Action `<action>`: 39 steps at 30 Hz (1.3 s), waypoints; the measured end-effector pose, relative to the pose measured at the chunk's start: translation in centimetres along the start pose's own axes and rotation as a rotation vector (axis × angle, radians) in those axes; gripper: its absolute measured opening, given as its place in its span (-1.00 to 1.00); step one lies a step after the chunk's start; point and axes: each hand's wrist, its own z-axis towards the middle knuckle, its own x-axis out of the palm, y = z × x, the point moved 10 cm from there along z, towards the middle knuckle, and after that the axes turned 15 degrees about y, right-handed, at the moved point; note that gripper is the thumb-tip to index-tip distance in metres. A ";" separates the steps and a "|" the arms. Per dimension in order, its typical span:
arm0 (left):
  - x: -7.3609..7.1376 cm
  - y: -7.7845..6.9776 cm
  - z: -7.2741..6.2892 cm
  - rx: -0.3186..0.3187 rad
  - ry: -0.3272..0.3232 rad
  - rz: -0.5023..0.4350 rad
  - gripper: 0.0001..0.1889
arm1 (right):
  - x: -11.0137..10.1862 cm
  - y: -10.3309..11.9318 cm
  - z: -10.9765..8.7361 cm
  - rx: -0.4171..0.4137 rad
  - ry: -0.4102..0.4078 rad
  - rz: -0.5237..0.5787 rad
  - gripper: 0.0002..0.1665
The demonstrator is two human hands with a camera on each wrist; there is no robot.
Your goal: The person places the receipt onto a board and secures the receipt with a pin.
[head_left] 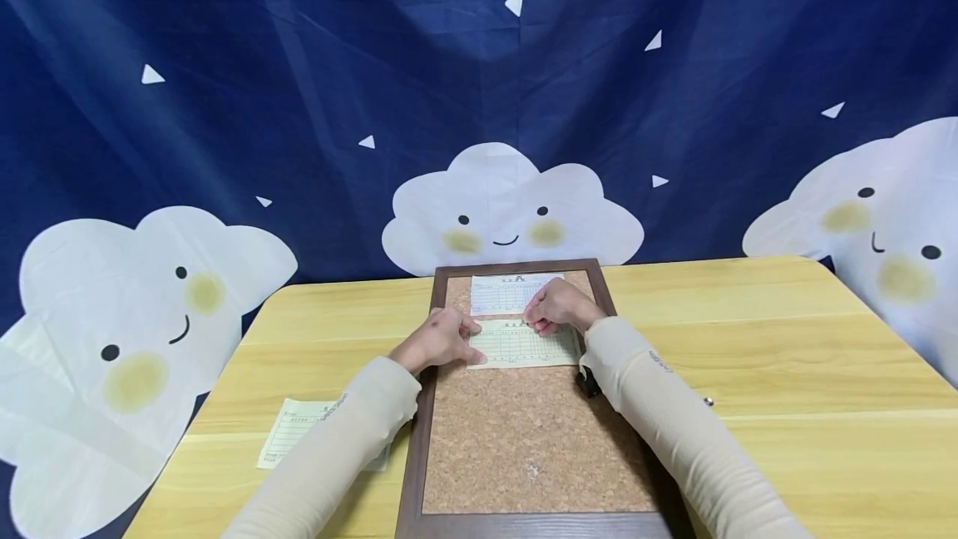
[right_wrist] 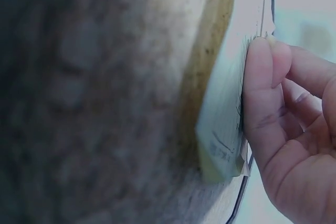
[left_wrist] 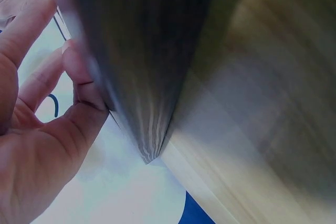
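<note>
A pale green printed slip (head_left: 516, 348) lies across the upper part of a cork board (head_left: 539, 439) with a dark wooden frame (left_wrist: 149, 103). My left hand (head_left: 441, 335) is at the slip's left edge, thumb and index finger spread and touching its corners. At the slip's top edge my right hand (head_left: 557, 306) pinches something small and pin-like, mostly hidden by the fingertips. In the right wrist view the slip (right_wrist: 223, 129) stands slightly off the cork at its near end. Above it a white printed slip (head_left: 497, 294) lies on the board.
Another pale green slip (head_left: 288, 431) lies on the wooden table (head_left: 808, 339) to the left, partly under the left sleeve. A small shiny metal piece (head_left: 708, 401) sits right of the board. A dark blue curtain (head_left: 479, 65) with printed clouds hangs behind.
</note>
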 end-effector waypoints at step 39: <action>0.0 -0.1 -0.2 0.013 -0.004 -0.035 -0.43 | -0.2 0.2 0.1 -0.011 -0.038 -0.044 -0.92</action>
